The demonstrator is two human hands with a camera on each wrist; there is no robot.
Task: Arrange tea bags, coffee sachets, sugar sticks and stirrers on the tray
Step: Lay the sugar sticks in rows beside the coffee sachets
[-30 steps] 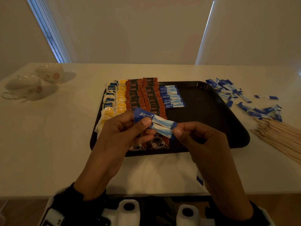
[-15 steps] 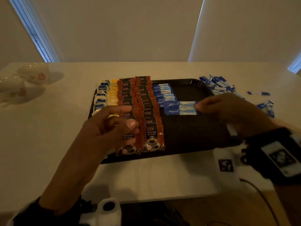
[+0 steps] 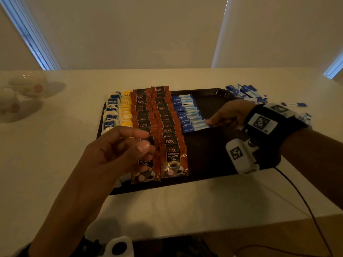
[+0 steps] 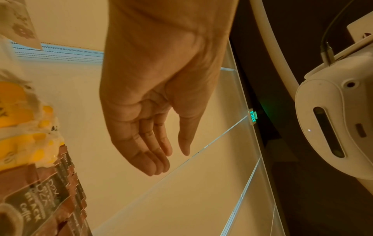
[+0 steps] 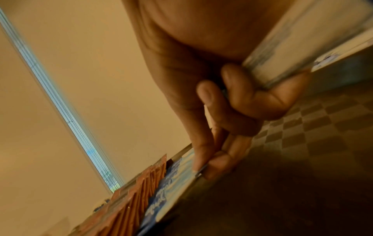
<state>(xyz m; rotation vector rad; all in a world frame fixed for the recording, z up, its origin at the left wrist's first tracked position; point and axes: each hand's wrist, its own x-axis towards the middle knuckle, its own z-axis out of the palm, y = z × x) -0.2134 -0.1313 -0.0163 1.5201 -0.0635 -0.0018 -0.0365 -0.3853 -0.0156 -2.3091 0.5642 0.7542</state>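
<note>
A black tray (image 3: 213,154) holds columns of white and blue tea bags (image 3: 111,119), yellow tea bags (image 3: 126,112), brown coffee sachets (image 3: 173,158) and blue sugar sticks (image 3: 185,108). My right hand (image 3: 210,121) pinches the right end of a blue sugar stick (image 3: 194,126) lying at the near end of the sugar column. In the right wrist view, thumb and forefinger of that hand (image 5: 198,170) pinch the stick (image 5: 177,177), and the other fingers curl round a pale blurred packet (image 5: 282,60). My left hand (image 3: 146,141) hovers empty over the coffee sachets, fingers relaxed (image 4: 173,159).
Loose sugar sticks (image 3: 245,91) lie on the white table beyond the tray's right corner. Flowered cups (image 3: 27,84) stand at the far left. The tray's right half is bare. A thin cable (image 3: 306,201) runs from my right wrist over the table's front edge.
The left hand let go of the sugar sticks and now hovers over the coffee sachets. The right hand carried them away from me and lowered them to the near end of the sugar column.
</note>
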